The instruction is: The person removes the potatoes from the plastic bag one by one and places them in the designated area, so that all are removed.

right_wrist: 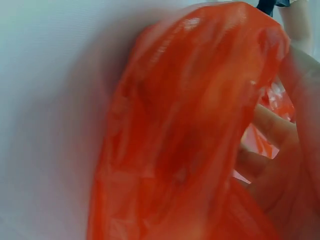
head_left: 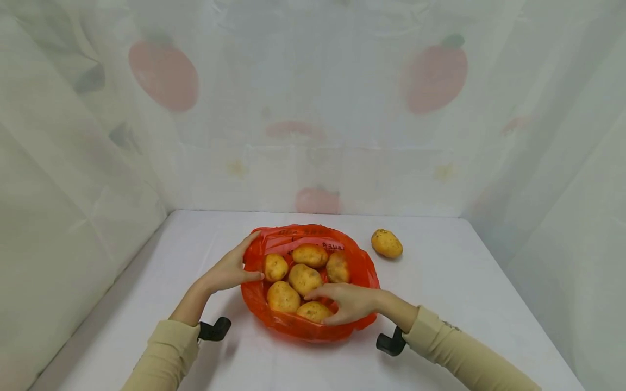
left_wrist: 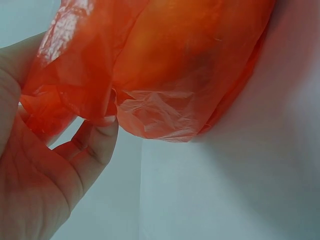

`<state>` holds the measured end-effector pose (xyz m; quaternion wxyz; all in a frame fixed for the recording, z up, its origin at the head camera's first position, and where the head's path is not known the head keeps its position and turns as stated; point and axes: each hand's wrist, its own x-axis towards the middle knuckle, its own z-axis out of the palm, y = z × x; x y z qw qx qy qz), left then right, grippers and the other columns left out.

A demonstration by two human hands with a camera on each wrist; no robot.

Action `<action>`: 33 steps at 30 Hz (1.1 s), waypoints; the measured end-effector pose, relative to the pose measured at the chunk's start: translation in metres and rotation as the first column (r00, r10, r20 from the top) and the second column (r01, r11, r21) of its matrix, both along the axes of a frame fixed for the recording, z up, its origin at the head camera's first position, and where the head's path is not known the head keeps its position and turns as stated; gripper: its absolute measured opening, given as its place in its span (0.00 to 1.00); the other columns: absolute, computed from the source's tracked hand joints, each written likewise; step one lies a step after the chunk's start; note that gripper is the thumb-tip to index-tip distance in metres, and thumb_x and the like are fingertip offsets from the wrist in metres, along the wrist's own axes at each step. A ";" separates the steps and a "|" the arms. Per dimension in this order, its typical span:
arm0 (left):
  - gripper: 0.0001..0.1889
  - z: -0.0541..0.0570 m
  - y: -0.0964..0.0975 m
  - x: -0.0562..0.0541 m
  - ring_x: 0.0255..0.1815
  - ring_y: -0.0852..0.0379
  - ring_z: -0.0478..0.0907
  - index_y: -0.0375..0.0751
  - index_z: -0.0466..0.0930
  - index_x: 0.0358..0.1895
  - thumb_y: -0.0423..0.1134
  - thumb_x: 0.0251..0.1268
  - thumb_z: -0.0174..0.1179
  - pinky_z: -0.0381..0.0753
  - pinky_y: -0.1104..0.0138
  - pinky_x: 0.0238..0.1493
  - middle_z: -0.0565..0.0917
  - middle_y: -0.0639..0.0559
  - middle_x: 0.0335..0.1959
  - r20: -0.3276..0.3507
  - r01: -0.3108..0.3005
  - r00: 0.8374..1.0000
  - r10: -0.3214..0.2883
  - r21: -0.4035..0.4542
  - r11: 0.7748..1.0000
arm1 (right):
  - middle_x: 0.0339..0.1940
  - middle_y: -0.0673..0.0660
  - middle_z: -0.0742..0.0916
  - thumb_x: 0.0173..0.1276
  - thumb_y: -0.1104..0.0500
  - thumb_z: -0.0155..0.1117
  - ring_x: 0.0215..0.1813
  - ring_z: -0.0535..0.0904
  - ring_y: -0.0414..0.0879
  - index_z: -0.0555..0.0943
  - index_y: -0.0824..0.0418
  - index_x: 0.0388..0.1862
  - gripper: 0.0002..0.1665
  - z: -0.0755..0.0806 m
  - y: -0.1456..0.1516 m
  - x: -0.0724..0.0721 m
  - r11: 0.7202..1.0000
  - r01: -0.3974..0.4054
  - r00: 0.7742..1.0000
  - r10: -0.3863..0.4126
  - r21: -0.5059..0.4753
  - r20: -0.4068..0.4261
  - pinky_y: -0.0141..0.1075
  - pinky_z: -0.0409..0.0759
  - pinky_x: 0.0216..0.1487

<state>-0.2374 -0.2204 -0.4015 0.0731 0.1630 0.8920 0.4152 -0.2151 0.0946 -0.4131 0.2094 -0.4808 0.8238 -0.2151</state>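
A red plastic bag (head_left: 364,266) sits mouth-up on the table with several potatoes (head_left: 304,279) inside. My left hand (head_left: 230,271) holds the bag's left rim; the left wrist view shows its fingers curled at the folded red film (left_wrist: 85,60). Inside the bag's mouth, my right hand (head_left: 349,301) reaches over the right front rim with fingers spread. Its fingertips are beside the front potato (head_left: 313,311) and near the middle one; whether they touch is unclear. In the right wrist view the bag's side (right_wrist: 185,130) covers part of that hand.
One loose potato (head_left: 387,243) lies on the white table (head_left: 440,304), behind and to the right of the bag. White curtains (head_left: 303,108) with faint fruit prints enclose the back and sides. Black wrist mounts (head_left: 215,329) hang under both forearms.
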 end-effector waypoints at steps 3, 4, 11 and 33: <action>0.50 -0.001 0.000 0.000 0.65 0.39 0.62 0.56 0.42 0.73 0.38 0.51 0.67 0.73 0.47 0.54 0.56 0.43 0.70 -0.008 -0.001 1.000 0.001 -0.006 1.000 | 0.62 0.48 0.74 0.65 0.53 0.60 0.62 0.69 0.40 0.67 0.53 0.65 0.29 -0.005 0.000 0.001 1.000 -0.006 1.000 0.006 -0.010 0.002 0.34 0.68 0.63; 0.50 -0.001 0.000 0.000 0.65 0.39 0.62 0.56 0.42 0.73 0.38 0.51 0.67 0.73 0.47 0.54 0.56 0.43 0.70 -0.010 -0.002 1.000 0.001 -0.008 1.000 | 0.61 0.47 0.75 0.65 0.52 0.59 0.61 0.69 0.39 0.67 0.52 0.65 0.29 -0.007 0.000 0.001 1.000 -0.006 1.000 0.006 -0.013 0.000 0.34 0.68 0.63; 0.50 -0.003 -0.001 -0.001 0.64 0.39 0.63 0.56 0.42 0.73 0.39 0.51 0.68 0.73 0.47 0.54 0.57 0.43 0.70 -0.012 -0.002 1.000 0.002 -0.007 1.000 | 0.61 0.46 0.74 0.65 0.51 0.59 0.61 0.68 0.37 0.65 0.51 0.66 0.31 -0.018 0.001 0.000 0.998 -0.014 1.000 0.015 -0.055 0.012 0.34 0.69 0.63; 0.51 -0.003 0.000 -0.001 0.66 0.39 0.60 0.54 0.42 0.73 0.38 0.50 0.68 0.70 0.44 0.56 0.55 0.43 0.71 -0.012 -0.010 1.000 0.010 -0.012 1.000 | 0.61 0.44 0.74 0.64 0.51 0.60 0.60 0.68 0.36 0.64 0.50 0.67 0.33 -0.025 0.003 0.000 0.995 -0.002 1.000 0.004 -0.101 0.014 0.34 0.69 0.62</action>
